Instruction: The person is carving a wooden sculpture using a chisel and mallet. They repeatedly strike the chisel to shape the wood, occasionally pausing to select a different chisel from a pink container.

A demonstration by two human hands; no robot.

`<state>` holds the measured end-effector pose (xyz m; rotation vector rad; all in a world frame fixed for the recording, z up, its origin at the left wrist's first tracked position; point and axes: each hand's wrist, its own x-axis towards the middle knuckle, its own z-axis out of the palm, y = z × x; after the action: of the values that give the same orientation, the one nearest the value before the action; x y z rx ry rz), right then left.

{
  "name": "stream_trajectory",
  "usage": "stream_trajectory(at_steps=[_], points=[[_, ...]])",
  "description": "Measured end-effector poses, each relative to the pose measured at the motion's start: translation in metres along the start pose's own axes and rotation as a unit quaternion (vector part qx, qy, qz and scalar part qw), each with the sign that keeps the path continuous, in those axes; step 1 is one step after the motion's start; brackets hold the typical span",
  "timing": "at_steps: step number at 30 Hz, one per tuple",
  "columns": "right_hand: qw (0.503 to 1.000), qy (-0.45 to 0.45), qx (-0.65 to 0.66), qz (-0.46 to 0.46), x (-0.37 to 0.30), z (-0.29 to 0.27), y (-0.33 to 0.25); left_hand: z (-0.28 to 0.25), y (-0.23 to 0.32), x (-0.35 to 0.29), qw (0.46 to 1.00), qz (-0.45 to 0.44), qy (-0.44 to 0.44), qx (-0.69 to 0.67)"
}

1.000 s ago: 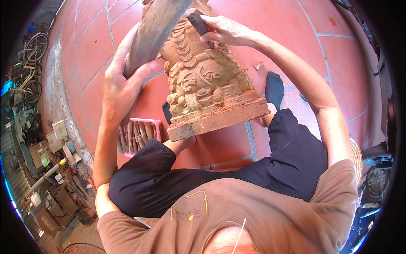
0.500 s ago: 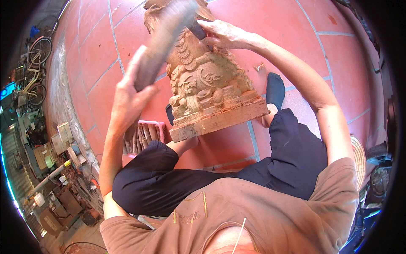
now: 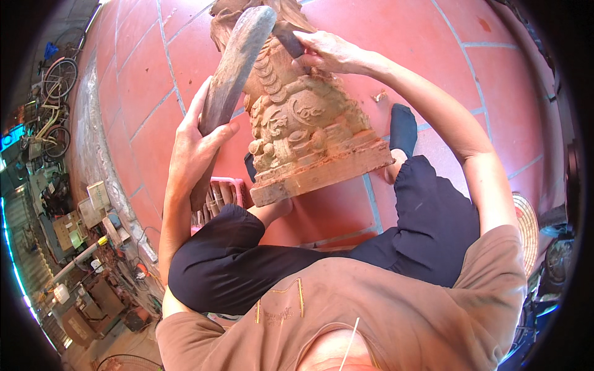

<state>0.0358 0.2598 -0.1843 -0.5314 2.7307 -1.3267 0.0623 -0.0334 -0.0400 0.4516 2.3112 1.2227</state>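
A carved wooden statue [image 3: 300, 123] with raised ornament and a flat plank-like base [image 3: 325, 178] lies on the tiles between my legs, its upper part running to the far edge of the view. My left hand [image 3: 197, 145] is closed around a long worn wooden mallet [image 3: 238, 62], whose thick end is over the statue's upper left side. Against the upper right of the carving, my right hand [image 3: 331, 52] grips a dark chisel [image 3: 289, 42]. The chisel's cutting tip is hidden, and I cannot tell whether the mallet touches it.
By my left knee stands a pink basket [image 3: 238, 185] with several wooden-handled tools [image 3: 213, 201]. A wood chip [image 3: 379, 96] lies right of the statue. Bicycles [image 3: 55, 105] and cluttered boxes [image 3: 68, 238] line the far left; a woven round object [image 3: 526, 229] is behind my right arm.
The mallet, blurred by motion before, now shows sharply, and its end sits slightly further left and lower. My left hand has shifted a little right. The right hand and statue have barely moved.
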Motion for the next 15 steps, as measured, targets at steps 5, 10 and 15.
stream_trajectory(at_steps=[5, 10, 15], points=[[0.995, 0.09, 0.047, -0.015, -0.024, 0.0, -0.002, 0.0, 0.001, -0.002, 0.998, 0.01, 0.012, -0.057], [0.998, -0.011, 0.058, 0.038, -0.025, -0.013, -0.009, -0.005, 0.007, -0.004, 0.998, 0.01, 0.038, -0.044], [0.997, 0.052, 0.064, 0.015, -0.013, -0.006, -0.006, -0.002, 0.01, -0.002, 0.996, 0.025, 0.035, -0.076]])
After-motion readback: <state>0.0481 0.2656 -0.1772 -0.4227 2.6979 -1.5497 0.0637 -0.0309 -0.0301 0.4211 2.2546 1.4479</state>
